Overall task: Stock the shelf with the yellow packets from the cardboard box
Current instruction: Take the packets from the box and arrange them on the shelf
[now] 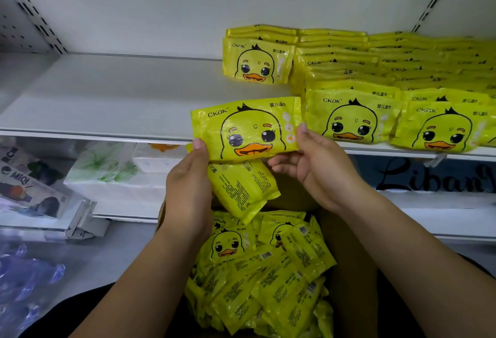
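Observation:
A yellow duck-face packet (pixel 249 128) is held upright in front of the white shelf (pixel 112 101), face toward me. My left hand (pixel 188 187) pinches its lower left corner, and also holds a second packet (pixel 241 187) that hangs below, back side out. My right hand (pixel 314 160) pinches the front packet's lower right edge. Below my arms the cardboard box (pixel 346 270) holds several loose yellow packets (pixel 257 278). Rows of stocked packets (pixel 375 88) fill the shelf's right half, with a short row (pixel 255 61) standing further back.
The shelf's left half is bare white board. On the lower shelf lie white tissue packs (pixel 112 176) and dark printed packs (pixel 26 184) at left. A blue-lettered carton (pixel 429 176) sits lower right. Bluish wrapped goods (pixel 24 278) lie at bottom left.

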`<action>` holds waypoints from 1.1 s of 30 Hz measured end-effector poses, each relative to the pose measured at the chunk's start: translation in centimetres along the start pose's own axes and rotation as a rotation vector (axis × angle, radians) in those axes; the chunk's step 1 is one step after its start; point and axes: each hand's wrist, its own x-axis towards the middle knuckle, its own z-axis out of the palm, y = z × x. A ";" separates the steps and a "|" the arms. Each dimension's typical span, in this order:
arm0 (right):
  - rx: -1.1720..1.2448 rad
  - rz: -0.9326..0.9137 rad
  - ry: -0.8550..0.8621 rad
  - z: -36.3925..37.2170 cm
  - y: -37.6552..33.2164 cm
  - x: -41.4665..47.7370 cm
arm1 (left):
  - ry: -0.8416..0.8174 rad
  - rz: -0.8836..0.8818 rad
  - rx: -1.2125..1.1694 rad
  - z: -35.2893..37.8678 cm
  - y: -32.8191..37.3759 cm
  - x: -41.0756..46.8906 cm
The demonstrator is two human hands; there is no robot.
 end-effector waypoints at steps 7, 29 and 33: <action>-0.501 -0.213 0.098 0.3 0.6 -0.8 | 0.028 0.000 -0.038 -0.3 0.5 0.7; -0.907 -0.138 -0.134 4.6 -7.8 3.2 | -0.021 0.240 0.042 -3.2 2.6 2.8; -0.941 -0.254 0.135 4.0 -8.5 6.9 | 0.104 0.236 0.006 -3.7 3.1 4.2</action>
